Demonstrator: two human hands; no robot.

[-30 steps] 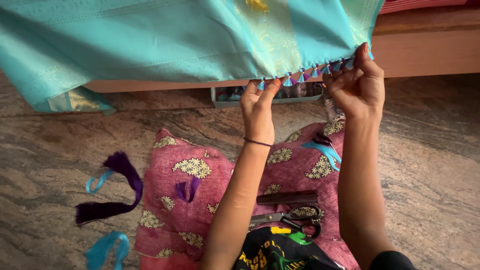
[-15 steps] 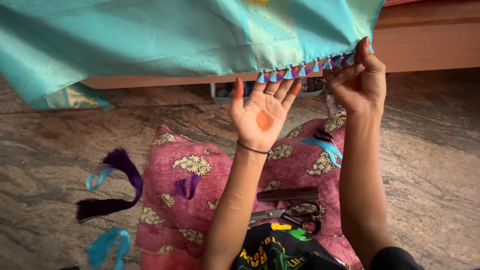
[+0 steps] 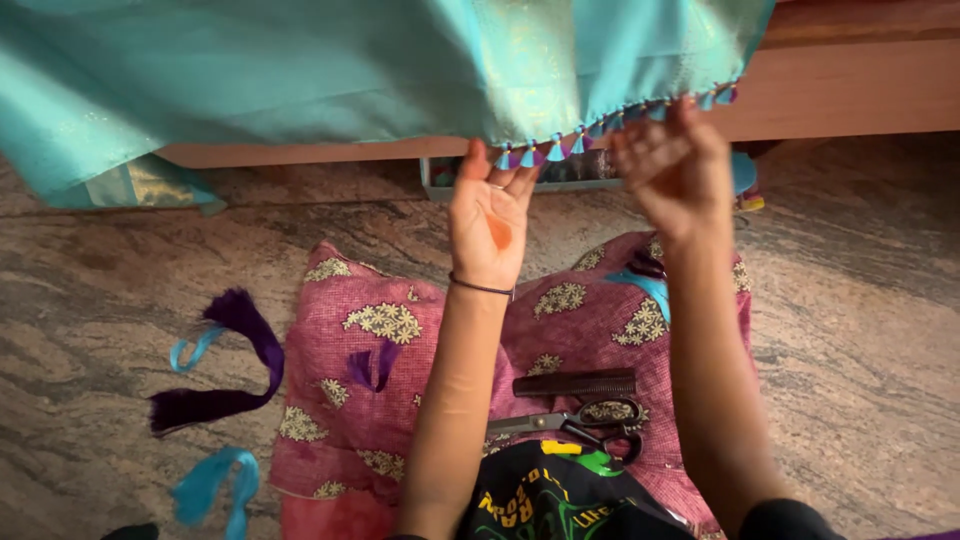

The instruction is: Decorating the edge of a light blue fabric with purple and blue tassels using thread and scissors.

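1. Our left hand [image 3: 490,215], palm up and fingers spread, holds nothing; its fingertips touch the row of small teal and purple tassels [image 3: 560,148] along the hem.
2. Our right hand [image 3: 675,170] is raised just beside it, fingers loosely parted at the same tassels. It is blurred, so we cannot tell whether it pinches anything.
3. Shiny teal woven cloth with gold patterning [image 3: 300,80], draped over a long wooden ledge [image 3: 850,95], hem hanging down towards us.
4. Pink cushion with pale flower motifs [image 3: 390,330], on the mottled stone floor [image 3: 120,290] beneath our arms.
5. On the cushion: a dark comb [image 3: 575,384], black-handled scissors [image 3: 585,425] just below it, and a short purple thread bundle [image 3: 372,365].
6. On the floor to the left: a long purple thread skein [image 3: 235,360] and a light blue thread skein [image 3: 215,485].
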